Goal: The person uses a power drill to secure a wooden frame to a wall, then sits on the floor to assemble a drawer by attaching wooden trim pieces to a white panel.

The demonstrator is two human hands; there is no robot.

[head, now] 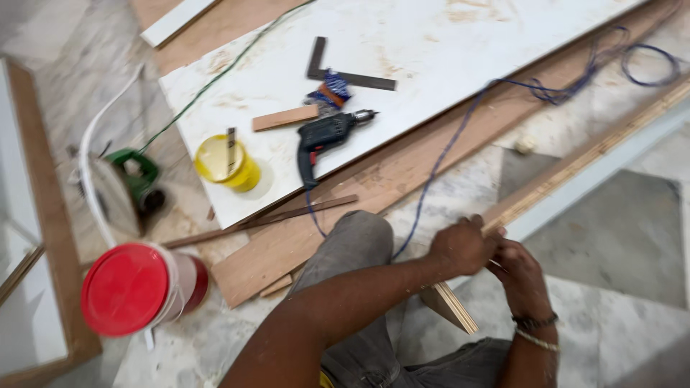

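Observation:
A long narrow plywood strip (575,167) runs from the lower middle up to the right edge. My left hand (463,246) is closed around it near its lower end. My right hand (519,271), with bracelets on the wrist, grips the same strip just below and to the right. The strip's cut end (451,307) sticks out under my hands, over my grey-trousered knee (352,237).
A white laminated board (431,43) lies on the floor with a power drill (323,138), a steel square (345,72), a yellow tin (226,164) and a wood offcut (285,118) on it. A red-lidded bucket (133,287), a green power tool (136,183) and a blue cable (460,136) lie around.

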